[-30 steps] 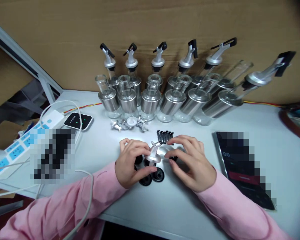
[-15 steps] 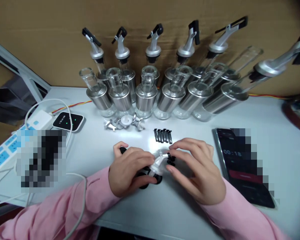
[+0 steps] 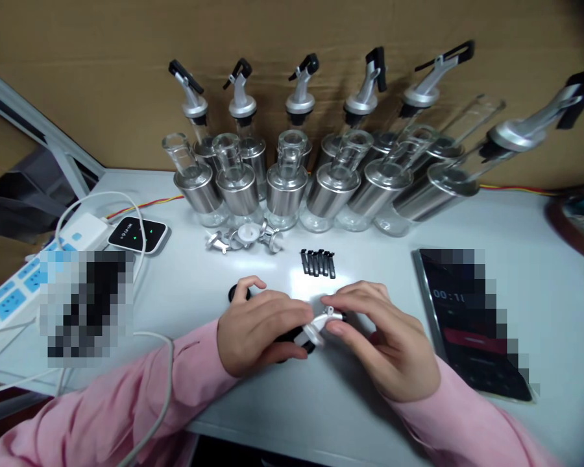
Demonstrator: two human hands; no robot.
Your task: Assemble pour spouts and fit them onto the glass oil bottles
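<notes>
Centrally, on the near half of the table, a silver spout lies between the two hands. Long axis: slantwise, near-left to far-right; stem to the left, flange mid-length, black-ended narrow tip pointing right and slightly far. Left hand: holds the spout by flange and stem, index over the far side, thumb below on the near side. Right hand: thumb and index bracket the tip with little space between them; whether they pinch it cannot be told.

Black rings sit under the left fingers, largely covered by that hand, number unclear. One separate black ring lies at its far-left edge, beside a curled finger. Farther off, past the hands: a row of small black levers, side by side; left of these, a cluster of loose silver spouts.

Far side: two rows of steel-sleeved glass bottles, some necks bare, others carrying silver heads with black levers. Right: phone, screen partly pixelated. Left: power strip, Wi-Fi device. A white cable crosses the left sleeve.
</notes>
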